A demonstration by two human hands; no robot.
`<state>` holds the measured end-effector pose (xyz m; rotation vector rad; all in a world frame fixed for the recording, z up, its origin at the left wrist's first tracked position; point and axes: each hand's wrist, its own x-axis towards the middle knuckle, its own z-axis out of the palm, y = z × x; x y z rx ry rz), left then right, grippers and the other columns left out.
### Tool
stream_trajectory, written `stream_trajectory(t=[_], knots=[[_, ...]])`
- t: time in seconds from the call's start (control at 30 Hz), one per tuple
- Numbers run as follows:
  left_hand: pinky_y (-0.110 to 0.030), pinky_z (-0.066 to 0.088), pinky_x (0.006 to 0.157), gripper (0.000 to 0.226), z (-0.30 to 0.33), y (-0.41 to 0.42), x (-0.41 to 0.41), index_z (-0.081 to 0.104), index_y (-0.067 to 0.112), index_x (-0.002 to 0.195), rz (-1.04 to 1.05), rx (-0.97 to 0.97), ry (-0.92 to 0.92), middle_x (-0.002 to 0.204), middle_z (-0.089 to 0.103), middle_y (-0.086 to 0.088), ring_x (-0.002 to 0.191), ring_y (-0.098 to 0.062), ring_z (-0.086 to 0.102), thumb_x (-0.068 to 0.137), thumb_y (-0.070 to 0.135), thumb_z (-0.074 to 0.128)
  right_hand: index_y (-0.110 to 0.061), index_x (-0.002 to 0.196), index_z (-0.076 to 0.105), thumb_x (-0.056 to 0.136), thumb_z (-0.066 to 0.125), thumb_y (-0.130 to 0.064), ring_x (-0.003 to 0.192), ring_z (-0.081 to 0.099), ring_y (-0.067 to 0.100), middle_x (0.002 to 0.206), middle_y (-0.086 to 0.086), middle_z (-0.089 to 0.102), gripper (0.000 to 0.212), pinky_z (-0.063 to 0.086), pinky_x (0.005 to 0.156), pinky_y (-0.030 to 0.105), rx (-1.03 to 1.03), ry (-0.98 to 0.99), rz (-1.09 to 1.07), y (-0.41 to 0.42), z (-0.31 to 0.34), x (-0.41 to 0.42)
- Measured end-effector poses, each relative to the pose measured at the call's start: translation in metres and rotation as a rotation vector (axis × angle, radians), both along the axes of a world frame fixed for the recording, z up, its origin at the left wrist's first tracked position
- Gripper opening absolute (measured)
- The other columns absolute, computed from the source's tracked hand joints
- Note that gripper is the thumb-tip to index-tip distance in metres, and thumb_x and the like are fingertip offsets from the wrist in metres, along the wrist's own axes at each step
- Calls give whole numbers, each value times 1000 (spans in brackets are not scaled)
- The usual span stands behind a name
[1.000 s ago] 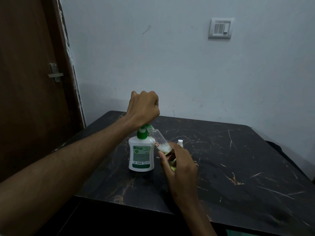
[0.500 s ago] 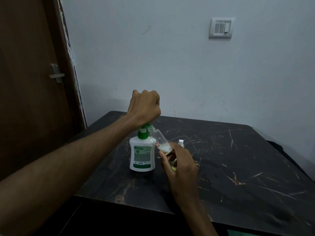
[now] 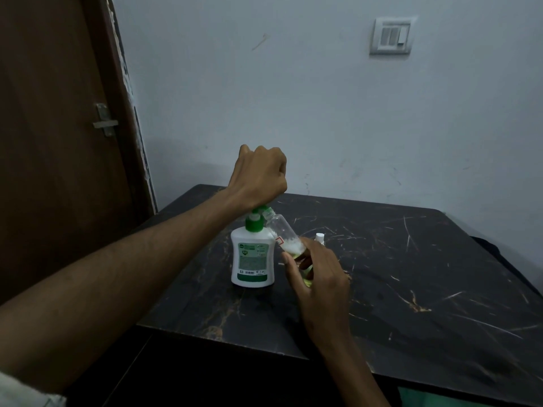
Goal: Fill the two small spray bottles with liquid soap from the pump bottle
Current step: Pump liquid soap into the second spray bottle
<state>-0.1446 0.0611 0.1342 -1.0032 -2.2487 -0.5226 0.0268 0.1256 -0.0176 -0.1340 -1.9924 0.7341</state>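
Note:
A white pump bottle with a green pump head stands on the dark marble table. My left hand is a fist resting on top of the pump head. My right hand holds a small clear spray bottle, tilted with its open neck at the pump's nozzle. White foam and yellowish liquid sit in its lower part. A small white spray cap shows just behind my right hand; what it sits on is hidden.
The table stands against a pale wall with a switch plate. A brown door with a metal latch is on the left. The table's front edge runs close below my right wrist.
Almost nothing differs. My left fist stays on the pump head and my right hand keeps the tilted bottle at the nozzle; the view shifted slightly.

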Motion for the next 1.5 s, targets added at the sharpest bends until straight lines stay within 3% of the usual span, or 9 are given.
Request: stream_trajectory(t=[0.37,0.5,0.63,0.8,0.93,1.0,1.13,1.37,1.5], knots=[[-48,40,109,23,3,-2,6,76,13,81,-82,-6,-18,80,74,2,68,-14,61,89,4,57,-19,122,65,97,55,-46,90,56,-2,107,-6,65,38,41,76,3,2,10,7,-1,0,1],[-48,42,109,27,1,-3,10,78,13,80,-112,13,-56,65,59,17,61,-6,56,86,2,55,-21,121,64,98,54,-45,89,55,-2,105,-13,60,35,41,75,3,0,29,9,0,0,1],[-56,54,98,27,-1,-7,6,79,14,78,-139,28,-78,64,61,16,60,-7,61,82,3,54,-21,120,64,98,54,-45,89,53,-3,104,-15,57,34,40,74,3,9,37,11,-2,1,1],[-55,55,96,28,4,-4,6,78,14,78,-152,-8,-48,74,72,5,56,-6,56,83,4,53,-20,121,65,98,54,-46,89,54,-2,105,-11,61,36,40,75,3,2,26,10,-1,-1,0],[-55,58,91,29,-1,-4,5,79,14,78,-159,17,-75,69,67,13,59,-5,60,81,4,51,-19,119,65,98,53,-46,88,53,-3,103,-14,58,36,39,72,3,7,38,2,-1,0,0],[-55,57,93,29,-2,-6,5,78,14,78,-158,16,-69,65,60,20,58,-4,59,81,4,52,-20,119,65,99,54,-45,87,53,-2,104,-17,55,34,40,73,4,8,37,4,-2,0,-1],[-53,46,107,27,3,-5,5,78,15,80,-138,-45,-14,65,59,16,56,-5,54,84,4,54,-23,119,64,99,55,-45,86,54,-2,102,-17,54,31,41,72,6,3,29,11,0,-2,-1],[-55,49,104,28,-1,-3,4,79,16,79,-174,-26,-30,62,56,24,58,-5,61,84,4,54,-22,119,64,99,56,-45,86,54,-1,102,-16,56,32,40,72,4,6,31,4,0,-2,-1],[-53,41,109,28,2,-5,7,78,16,79,-168,-73,13,57,51,23,57,-6,57,84,2,54,-21,119,65,98,55,-45,85,55,-1,102,-12,59,33,40,70,4,14,35,3,-1,-2,-1]])
